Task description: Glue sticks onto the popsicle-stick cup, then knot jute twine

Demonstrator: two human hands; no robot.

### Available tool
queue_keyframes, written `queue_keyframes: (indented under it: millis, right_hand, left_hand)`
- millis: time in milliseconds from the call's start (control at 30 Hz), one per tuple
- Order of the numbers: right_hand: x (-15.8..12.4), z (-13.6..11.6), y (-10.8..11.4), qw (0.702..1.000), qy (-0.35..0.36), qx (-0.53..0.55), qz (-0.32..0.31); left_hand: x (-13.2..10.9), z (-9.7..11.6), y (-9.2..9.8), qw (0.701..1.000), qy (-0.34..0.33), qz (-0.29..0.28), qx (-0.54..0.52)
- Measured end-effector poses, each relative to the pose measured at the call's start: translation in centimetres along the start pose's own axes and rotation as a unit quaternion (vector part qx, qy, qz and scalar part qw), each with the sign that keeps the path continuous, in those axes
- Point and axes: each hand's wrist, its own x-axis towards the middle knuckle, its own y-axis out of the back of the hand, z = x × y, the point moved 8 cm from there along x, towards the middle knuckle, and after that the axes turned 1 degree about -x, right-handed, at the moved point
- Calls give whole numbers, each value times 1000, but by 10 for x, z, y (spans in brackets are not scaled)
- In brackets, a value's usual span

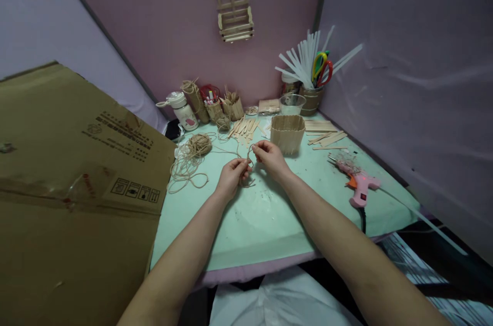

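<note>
Brown twine [249, 153] runs between my two hands above the middle of the table. My left hand [232, 176] is closed, pinching the twine between thumb and fingertips, with a short loose end hanging below. My right hand [270, 157] pinches a raised loop of the same twine, close beside the left. From the hands a strand leads left toward a ball of twine [200, 145], which lies with loose coils around it. Just behind my right hand stands a basket made of wooden craft sticks [287, 135].
A pink glue gun [360, 185] lies at the right with its cord over the edge. Loose craft sticks [244, 130] lie at the back. A pot of white glue sticks and scissors [311, 99] stands back right; a white bottle [182, 111] back left. A large cardboard box [77, 177] borders the left.
</note>
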Motion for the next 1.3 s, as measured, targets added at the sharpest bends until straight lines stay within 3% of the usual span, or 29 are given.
queue_keyframes:
  millis: [267, 500, 700, 833, 1000, 1300]
  right_hand:
    - [-10, -6, -18, 997, 0, -18, -76]
    - [-2, 4, -8, 989, 16, -143, -35]
    - [-4, 4, -17, 969, 55, -222, -93]
    - [-6, -5, -14, 965, 86, -240, -66]
    - [-5, -8, -9, 949, 114, -291, -33]
    - [3, 6, 4, 926, 94, -365, 11]
  left_hand:
    - [-2, -14, -6, 992, 89, -44, -84]
    - [4, -10, 1, 989, 67, -36, -125]
    - [6, -7, 7, 990, 49, -14, -132]
    - [5, -4, 7, 991, 48, -19, -122]
    - [5, -6, 1, 991, 54, -70, -101]
    - [-3, -1, -12, 995, 22, -93, -21]
